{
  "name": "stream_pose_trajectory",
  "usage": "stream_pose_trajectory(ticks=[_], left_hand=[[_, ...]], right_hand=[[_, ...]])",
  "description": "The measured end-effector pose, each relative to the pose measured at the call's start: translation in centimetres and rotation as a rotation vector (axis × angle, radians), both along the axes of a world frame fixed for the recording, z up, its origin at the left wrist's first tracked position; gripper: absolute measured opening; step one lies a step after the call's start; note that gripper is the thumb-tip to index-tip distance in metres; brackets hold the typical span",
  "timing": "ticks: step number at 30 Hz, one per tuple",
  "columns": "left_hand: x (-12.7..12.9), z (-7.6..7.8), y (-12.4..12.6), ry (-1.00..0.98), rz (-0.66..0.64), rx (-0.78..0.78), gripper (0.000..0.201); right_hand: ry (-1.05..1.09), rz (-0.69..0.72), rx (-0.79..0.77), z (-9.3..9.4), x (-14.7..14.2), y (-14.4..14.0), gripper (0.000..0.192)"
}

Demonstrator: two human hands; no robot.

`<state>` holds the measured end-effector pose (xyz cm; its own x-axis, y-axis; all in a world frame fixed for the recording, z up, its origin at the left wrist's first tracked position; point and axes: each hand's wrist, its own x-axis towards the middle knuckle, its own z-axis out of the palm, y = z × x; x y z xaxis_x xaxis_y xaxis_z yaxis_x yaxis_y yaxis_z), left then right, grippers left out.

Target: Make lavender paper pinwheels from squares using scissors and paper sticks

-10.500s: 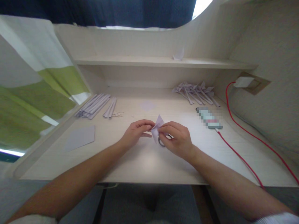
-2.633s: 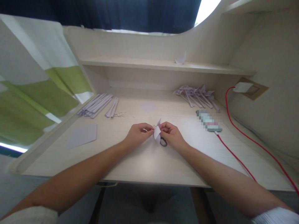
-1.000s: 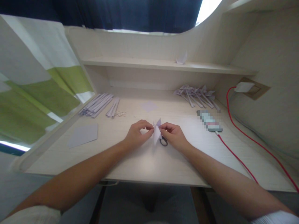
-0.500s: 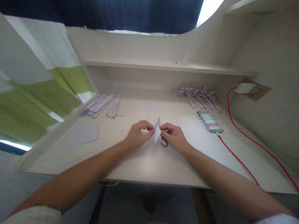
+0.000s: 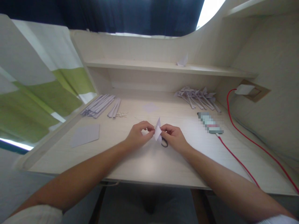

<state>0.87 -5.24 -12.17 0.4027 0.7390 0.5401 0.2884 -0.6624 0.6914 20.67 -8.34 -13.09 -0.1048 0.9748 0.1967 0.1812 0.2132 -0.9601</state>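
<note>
A white folded paper pinwheel [image 5: 158, 133] is held upright between my two hands over the middle of the desk. My left hand [image 5: 140, 133] pinches it from the left with thumb and forefinger; a thin pale bit shows by those fingertips, too small to make out. From the right, the closed fingertips of my right hand [image 5: 174, 135] grip the pinwheel near its centre. Beneath the right fingers lies a pair of scissors with a dark handle loop [image 5: 164, 142]; its blades are hidden.
Rolled paper sticks [image 5: 99, 105] lie at the left, with short pale twisted strips [image 5: 121, 114] beside them. Paper sheets [image 5: 86, 135] rest nearer. Finished pinwheels on sticks [image 5: 198, 95] are heaped at the back right. A phone [image 5: 210, 123] trails a red cable [image 5: 237, 158].
Both hands stay nearly in place around the pinwheel, which has turned or shifted very slightly. The camera view has moved a little.
</note>
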Motion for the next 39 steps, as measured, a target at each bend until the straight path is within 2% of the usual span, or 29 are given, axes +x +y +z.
stream_pose_trajectory(ticks=[23,28,34,37,39], left_hand=[[0.0,0.1,0.0,0.025,-0.014,-0.001,0.004],[-0.2,0.8,0.0,0.065,-0.036,0.015,0.005],[-1.0,2.7,0.1,0.181,-0.123,0.04,0.013],[-1.6,2.8,0.7,0.227,-0.13,0.043,0.022],[-2.4,2.6,2.0,0.261,-0.094,0.043,0.026]], right_hand=[[0.051,0.073,-0.023,-0.6,0.2,0.5,0.012],[0.089,0.07,-0.069,-0.4,-0.1,0.4,0.016],[0.139,0.064,-0.122,0.1,-0.4,0.2,0.024],[0.121,0.037,-0.133,0.4,-0.5,0.2,0.025],[0.099,0.014,-0.132,0.4,-0.5,0.2,0.027]])
